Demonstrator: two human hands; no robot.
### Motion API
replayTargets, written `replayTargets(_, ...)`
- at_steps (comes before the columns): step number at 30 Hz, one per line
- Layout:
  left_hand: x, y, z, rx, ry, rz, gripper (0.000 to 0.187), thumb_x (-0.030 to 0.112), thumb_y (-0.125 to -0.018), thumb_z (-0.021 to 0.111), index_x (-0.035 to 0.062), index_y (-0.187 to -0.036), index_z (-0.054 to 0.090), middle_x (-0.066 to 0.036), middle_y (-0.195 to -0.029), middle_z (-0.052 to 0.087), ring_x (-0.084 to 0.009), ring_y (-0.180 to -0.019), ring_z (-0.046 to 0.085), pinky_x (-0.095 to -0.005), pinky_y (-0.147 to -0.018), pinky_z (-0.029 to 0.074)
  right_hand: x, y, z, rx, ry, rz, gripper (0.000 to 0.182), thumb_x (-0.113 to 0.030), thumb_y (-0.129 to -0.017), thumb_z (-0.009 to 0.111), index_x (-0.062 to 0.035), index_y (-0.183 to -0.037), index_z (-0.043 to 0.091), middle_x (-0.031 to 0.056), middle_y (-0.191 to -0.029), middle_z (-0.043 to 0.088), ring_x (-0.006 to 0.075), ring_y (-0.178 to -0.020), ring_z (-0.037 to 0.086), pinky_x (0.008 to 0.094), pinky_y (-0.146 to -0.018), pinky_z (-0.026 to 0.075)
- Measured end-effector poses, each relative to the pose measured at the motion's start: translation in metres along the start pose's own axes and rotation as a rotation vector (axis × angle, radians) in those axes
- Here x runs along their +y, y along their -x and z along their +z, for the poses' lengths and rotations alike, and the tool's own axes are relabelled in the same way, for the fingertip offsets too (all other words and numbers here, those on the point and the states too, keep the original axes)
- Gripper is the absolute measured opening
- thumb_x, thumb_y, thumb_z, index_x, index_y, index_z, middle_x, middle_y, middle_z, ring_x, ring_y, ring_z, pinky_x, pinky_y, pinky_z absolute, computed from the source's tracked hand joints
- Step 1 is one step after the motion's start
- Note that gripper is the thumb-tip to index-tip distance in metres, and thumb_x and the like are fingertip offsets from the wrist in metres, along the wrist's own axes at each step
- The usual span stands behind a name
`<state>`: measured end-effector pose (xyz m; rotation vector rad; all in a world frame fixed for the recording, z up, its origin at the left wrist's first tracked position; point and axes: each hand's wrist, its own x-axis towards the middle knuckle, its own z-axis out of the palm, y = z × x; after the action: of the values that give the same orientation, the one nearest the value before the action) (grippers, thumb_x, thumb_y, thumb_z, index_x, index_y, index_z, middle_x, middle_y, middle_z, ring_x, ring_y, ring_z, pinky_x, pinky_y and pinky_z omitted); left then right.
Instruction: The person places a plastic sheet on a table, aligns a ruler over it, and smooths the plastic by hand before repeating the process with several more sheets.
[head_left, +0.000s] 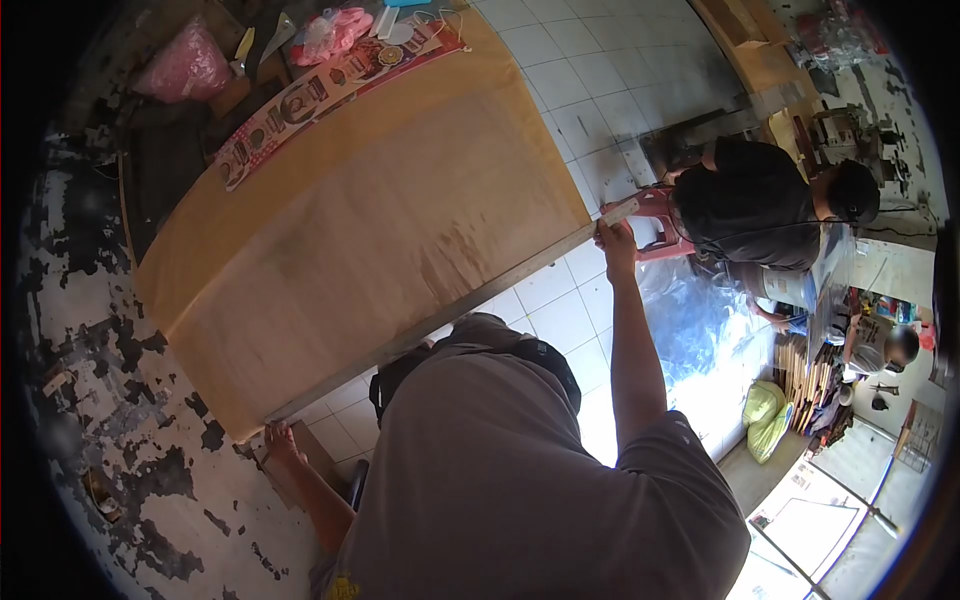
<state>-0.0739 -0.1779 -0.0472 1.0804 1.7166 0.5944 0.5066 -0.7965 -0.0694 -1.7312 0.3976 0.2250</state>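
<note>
A broad table covered with brown sheet material (380, 215) stretches in front of me. Along its near edge runs a long, narrow, straight strip (430, 325), greyish, with its pale end jutting past the right corner. My right hand (615, 242) grips that end, fingers closed around it with my arm stretched out. At the near left corner, my left hand (285, 443) has its fingers curled at the strip's other end; the exact grip is partly hidden. Brown, smeared marks show on the surface near the middle.
A printed banner (330, 95), a pink bag (187, 65) and pink plastic (335, 35) lie at the far side. To the right, a person in black (745, 205) sits near a red stool (660, 222). Clear plastic sheeting (690, 310) covers the tiled floor. Another person (880, 343) is beyond.
</note>
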Motion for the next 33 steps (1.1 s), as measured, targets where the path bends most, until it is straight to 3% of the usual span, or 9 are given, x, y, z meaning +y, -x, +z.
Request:
replayTargets(7,-0.004,-0.009,-0.004,-0.026,-0.017,-0.035,0.044,0.026,-0.102,0.049,-0.0001,-0.138,0.045,-0.017,-0.121,0.065,-0.0252,-0.115,0.061,-0.0350,-0.105,0.045,0.005,0.000,0.003,0.010,-0.050,-0.010,0.022,-0.023,-0.093,0.068,-0.0012,-0.089,0.064,0.0035,-0.076,0.066,0.0087,-0.067,0.060,0.0227,-0.063,0.048)
replayTargets(10,-0.020,-0.041,-0.022,-0.126,0.085,-0.097,0.048,0.026,-0.095,0.062,0.0049,-0.136,0.049,-0.010,-0.119,0.063,-0.0181,-0.100,0.062,-0.0323,-0.091,0.048,0.003,0.001,0.004,0.019,-0.049,-0.011,0.023,-0.023,-0.093,0.067,-0.0010,-0.088,0.064,0.0034,-0.075,0.066,0.0087,-0.067,0.060,0.0229,-0.063,0.048)
replayTargets(13,-0.020,-0.043,-0.029,-0.176,0.164,-0.162,0.051,0.023,-0.097,0.059,0.0052,-0.142,0.043,-0.008,-0.124,0.060,-0.0156,-0.108,0.059,-0.0295,-0.094,0.046,0.002,0.002,0.005,0.007,-0.047,-0.009,0.020,-0.024,-0.095,0.065,-0.0043,-0.089,0.063,-0.0001,-0.074,0.061,0.0071,-0.066,0.054,0.0220,-0.062,0.044)
replayTargets(16,-0.017,-0.039,-0.045,-0.322,0.011,-0.107,0.054,0.021,-0.099,0.057,0.0053,-0.147,0.037,-0.006,-0.130,0.058,-0.0151,-0.119,0.056,-0.0282,-0.097,0.043,-0.001,0.002,0.006,0.001,-0.060,0.003,0.019,-0.024,-0.096,0.063,-0.0067,-0.089,0.062,-0.0020,-0.074,0.058,0.0061,-0.066,0.051,0.0214,-0.062,0.041)
replayTargets(20,-0.005,-0.031,-0.044,-0.304,0.022,-0.160,0.053,0.020,-0.100,0.054,0.0056,-0.148,0.035,-0.008,-0.133,0.056,-0.0171,-0.123,0.055,-0.0281,-0.099,0.042,0.001,0.003,0.006,0.003,-0.090,0.014,0.018,-0.024,-0.096,0.064,-0.0075,-0.089,0.062,-0.0024,-0.074,0.057,0.0059,-0.066,0.051,0.0211,-0.062,0.041)
replayTargets(23,-0.003,-0.036,-0.044,-0.287,-0.045,-0.179,0.053,0.022,-0.100,0.054,0.0054,-0.148,0.036,-0.009,-0.133,0.056,-0.0188,-0.122,0.056,-0.0290,-0.101,0.042,0.005,0.000,0.004,0.023,-0.102,-0.009,0.022,-0.022,-0.093,0.068,-0.0003,-0.090,0.065,0.0025,-0.075,0.064,0.0087,-0.065,0.057,0.0229,-0.062,0.046)
replayTargets(31,-0.016,-0.047,-0.050,-0.213,-0.114,-0.054,0.047,0.021,-0.098,0.055,0.0030,-0.140,0.044,-0.013,-0.125,0.059,-0.0221,-0.116,0.058,-0.0371,-0.097,0.046,0.003,0.002,0.004,-0.016,-0.191,0.012,0.020,-0.020,-0.093,0.068,-0.0016,-0.085,0.064,0.0013,-0.072,0.060,0.0084,-0.063,0.053,0.0231,-0.061,0.044)
replayTargets(33,-0.009,-0.043,-0.047,-0.204,-0.183,-0.044,0.039,0.020,-0.098,0.054,0.0012,-0.132,0.052,-0.014,-0.124,0.060,-0.0233,-0.115,0.058,-0.0383,-0.096,0.047,0.002,0.004,0.005,-0.029,-0.177,0.013,0.018,-0.020,-0.094,0.066,-0.0047,-0.085,0.062,-0.0006,-0.072,0.058,0.0075,-0.063,0.051,0.0225,-0.061,0.042)
